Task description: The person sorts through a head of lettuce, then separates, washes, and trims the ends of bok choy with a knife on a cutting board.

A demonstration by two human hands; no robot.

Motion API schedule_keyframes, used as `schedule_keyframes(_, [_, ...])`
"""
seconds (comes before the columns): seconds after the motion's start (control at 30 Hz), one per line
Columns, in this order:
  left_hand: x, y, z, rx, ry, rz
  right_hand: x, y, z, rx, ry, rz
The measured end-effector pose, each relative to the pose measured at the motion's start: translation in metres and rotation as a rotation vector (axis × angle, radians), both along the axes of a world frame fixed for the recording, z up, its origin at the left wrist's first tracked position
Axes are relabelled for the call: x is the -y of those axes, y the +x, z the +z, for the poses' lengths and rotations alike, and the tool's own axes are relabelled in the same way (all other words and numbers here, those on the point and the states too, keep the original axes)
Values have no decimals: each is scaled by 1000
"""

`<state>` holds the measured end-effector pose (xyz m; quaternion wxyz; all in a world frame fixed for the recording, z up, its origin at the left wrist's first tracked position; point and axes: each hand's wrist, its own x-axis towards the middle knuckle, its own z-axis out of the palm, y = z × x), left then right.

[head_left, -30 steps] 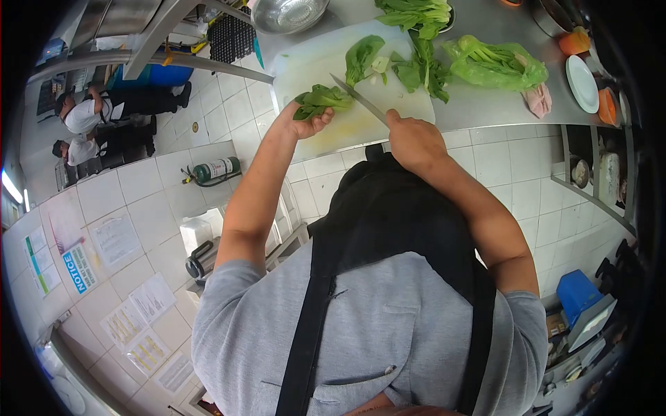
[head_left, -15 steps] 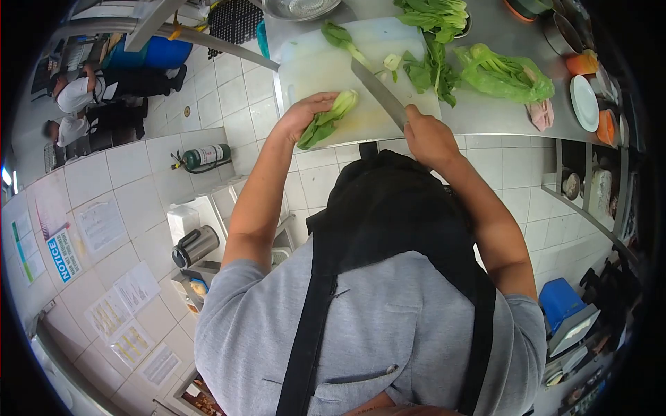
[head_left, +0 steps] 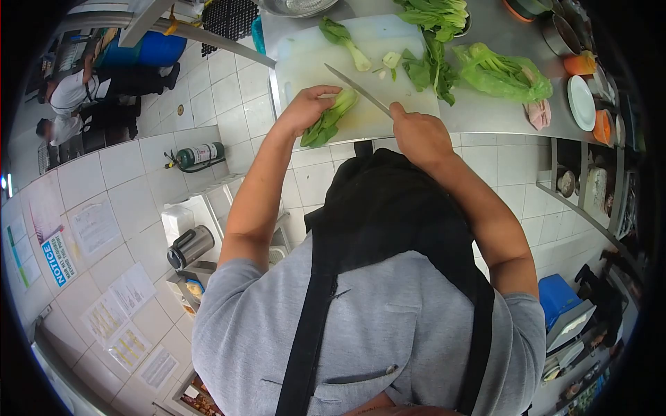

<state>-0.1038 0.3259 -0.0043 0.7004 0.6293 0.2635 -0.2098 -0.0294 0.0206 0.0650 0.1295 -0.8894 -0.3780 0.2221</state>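
Observation:
In the head view, my left hand (head_left: pixel 309 111) is closed round a head of bok choy (head_left: pixel 333 119) near the front left of a white cutting board (head_left: pixel 305 59). My right hand (head_left: pixel 421 135) grips a knife (head_left: pixel 357 89) by its handle; the blade slants left over the board, its edge close to the cut end of the bok choy. Farther back on the board lies a loose bok choy piece (head_left: pixel 347 43), beside a small trimmed stem end (head_left: pixel 390 59). Leafy greens (head_left: pixel 433 69) overlap the board's right side.
A green plastic bag of bok choy (head_left: pixel 503 73) lies right of the board, beside a pink cloth (head_left: pixel 538 114) and a white plate (head_left: pixel 581 102). A metal bowl (head_left: pixel 298 5) stands at the back left. Two people (head_left: pixel 73 93) stand at far left.
The knife has swung left, its tip passing toward the held bok choy, and my right hand has shifted slightly left. My left hand keeps its hold.

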Motion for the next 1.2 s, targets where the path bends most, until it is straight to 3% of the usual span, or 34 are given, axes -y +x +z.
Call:
schedule_keyframes(0.27, [8, 1, 4, 47, 135, -10, -9, -1, -7, 10, 11, 7])
schedule_keyframes(0.5, [13, -6, 4, -3, 107, 36, -2, -1, -29, 10, 13, 15])
schedule_keyframes(0.57, [18, -15, -1, -35, -90, 216, -1, -4, -25, -18, -1, -58])
schedule_keyframes(0.7, [18, -21, -14, -44, -262, 294, -3, -1, -19, -25, 36, -63])
schedule_keyframes(1.03, [13, -28, -39, -20, -325, 282, -6, -2, -27, -37, 3, 23])
schedule_keyframes(1.2, [9, -38, -37, 72, -498, 248, 0, 3, -24, -72, -29, -33])
